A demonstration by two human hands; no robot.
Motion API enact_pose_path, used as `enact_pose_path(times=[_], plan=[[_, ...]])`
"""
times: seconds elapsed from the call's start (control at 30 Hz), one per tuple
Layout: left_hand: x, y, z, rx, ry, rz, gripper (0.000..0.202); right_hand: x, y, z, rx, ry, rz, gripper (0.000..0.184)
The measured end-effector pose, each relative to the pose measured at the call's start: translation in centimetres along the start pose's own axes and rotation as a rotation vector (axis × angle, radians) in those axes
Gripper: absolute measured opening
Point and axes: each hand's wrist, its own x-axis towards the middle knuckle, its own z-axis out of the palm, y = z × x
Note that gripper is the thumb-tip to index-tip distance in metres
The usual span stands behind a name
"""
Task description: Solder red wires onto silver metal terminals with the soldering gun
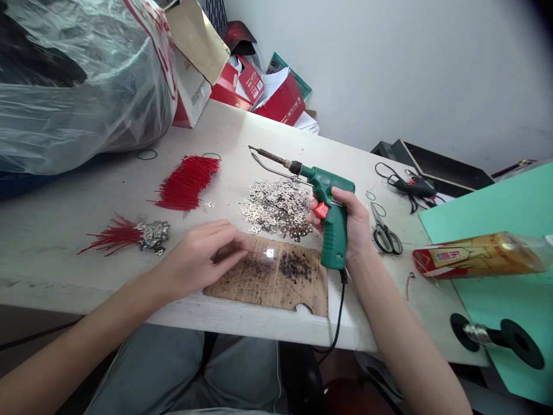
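Note:
My right hand (352, 222) is wrapped round the grip of a green soldering gun (330, 213), a finger near its red trigger; the tip points up and left, above a heap of small metal terminals (276, 207). My left hand (203, 253) pinches a thin red wire whose end carries a small shiny terminal (270, 252), lying on a scorched cardboard pad (276, 276). A bundle of loose red wires (188, 181) lies behind my left hand. A smaller bunch of wires with terminals attached (133, 235) lies to the left.
Scissors (386, 233) and a black glue gun (415, 187) lie right of the soldering gun. A yellow bottle (479, 256) lies on a green sheet (496, 213) beside a solder spool (492, 337). A large plastic bag (82, 80) and red boxes (280, 101) crowd the back.

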Motion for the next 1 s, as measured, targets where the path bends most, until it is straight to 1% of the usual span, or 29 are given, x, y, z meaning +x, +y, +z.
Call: enact_pose_path(times=[0.27,0.5,0.8,1.0], plan=[[-0.11,-0.02,-0.03,-0.001,0.005,-0.012,0.003,0.13,0.06,-0.08,-0.001,-0.008,-0.004,0.027],[-0.04,-0.01,0.04,0.007,-0.002,-0.014,0.003,-0.01,-0.04,0.11,-0.028,0.01,-0.002,0.027],[0.0,0.27,-0.28,0.001,0.001,-0.023,0.003,0.11,-0.03,-0.18,0.0,-0.028,-0.021,0.024],[-0.12,0.17,-0.29,0.0,0.01,-0.044,0.003,0.04,-0.23,-0.11,-0.037,0.016,-0.007,0.027]])
